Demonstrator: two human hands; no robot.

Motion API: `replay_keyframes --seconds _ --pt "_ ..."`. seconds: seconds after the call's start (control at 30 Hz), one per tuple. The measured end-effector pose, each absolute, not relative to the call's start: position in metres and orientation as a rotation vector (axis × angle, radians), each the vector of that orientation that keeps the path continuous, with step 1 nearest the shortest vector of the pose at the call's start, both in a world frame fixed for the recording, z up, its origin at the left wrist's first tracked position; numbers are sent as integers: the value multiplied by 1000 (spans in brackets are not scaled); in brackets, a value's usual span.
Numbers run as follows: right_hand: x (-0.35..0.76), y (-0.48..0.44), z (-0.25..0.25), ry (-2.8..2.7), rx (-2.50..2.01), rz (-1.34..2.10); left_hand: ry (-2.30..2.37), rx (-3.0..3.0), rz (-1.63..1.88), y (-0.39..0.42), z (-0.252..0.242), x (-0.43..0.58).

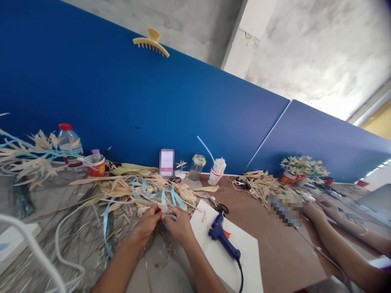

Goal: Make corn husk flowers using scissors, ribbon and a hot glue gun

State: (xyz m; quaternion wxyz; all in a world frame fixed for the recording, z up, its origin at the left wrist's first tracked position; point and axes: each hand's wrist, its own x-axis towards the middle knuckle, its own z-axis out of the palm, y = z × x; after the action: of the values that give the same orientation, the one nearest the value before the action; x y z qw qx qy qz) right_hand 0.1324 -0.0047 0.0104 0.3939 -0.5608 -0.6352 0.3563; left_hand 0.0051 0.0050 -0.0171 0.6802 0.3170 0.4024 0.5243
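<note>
My left hand (149, 224) and my right hand (179, 226) meet above the table, fingertips nearly touching. Thumb and fingers of the right are closed on a light-blue ribbon (173, 217). A pinch also closes the left, but what lies in its fingertips is too small to make out. Just beyond both hands spreads a pile of dried corn husks (122, 189), with more blue ribbon looped over it. To the right, a blue glue gun (224, 238) rests on a white sheet (247, 252), near black-handled scissors (222, 208).
A white cable (65, 252) curls at the left. Along the blue partition (171, 101) stand a red-capped bottle (70, 144), a red paper cup (96, 167), a phone (166, 162), a jar (197, 167) and a cup with a straw (215, 177). Another person's hands (316, 211) work at right.
</note>
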Motion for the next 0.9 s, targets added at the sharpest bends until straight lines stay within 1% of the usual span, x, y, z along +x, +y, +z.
replay_keyframes --seconds 0.1,0.17,0.27,0.37,0.5,0.7,0.9 --pt "130 -4 7 -1571 -1380 924 849 653 1175 4 -16 5" --pt "130 -2 6 -1497 -1333 1012 773 586 1140 3 -12 5" --pt "129 0 4 -1236 -1181 1299 656 513 1135 0 -5 2" --pt "131 2 5 -912 -928 1638 567 492 1184 -2 -1 0" --pt "135 3 5 -801 -748 1873 562 573 1134 -3 -2 1" --pt "133 4 -1 -848 -786 1924 574 614 1110 -2 -4 4" --pt "131 8 -8 -978 -985 1709 671 583 1114 4 -12 -1"
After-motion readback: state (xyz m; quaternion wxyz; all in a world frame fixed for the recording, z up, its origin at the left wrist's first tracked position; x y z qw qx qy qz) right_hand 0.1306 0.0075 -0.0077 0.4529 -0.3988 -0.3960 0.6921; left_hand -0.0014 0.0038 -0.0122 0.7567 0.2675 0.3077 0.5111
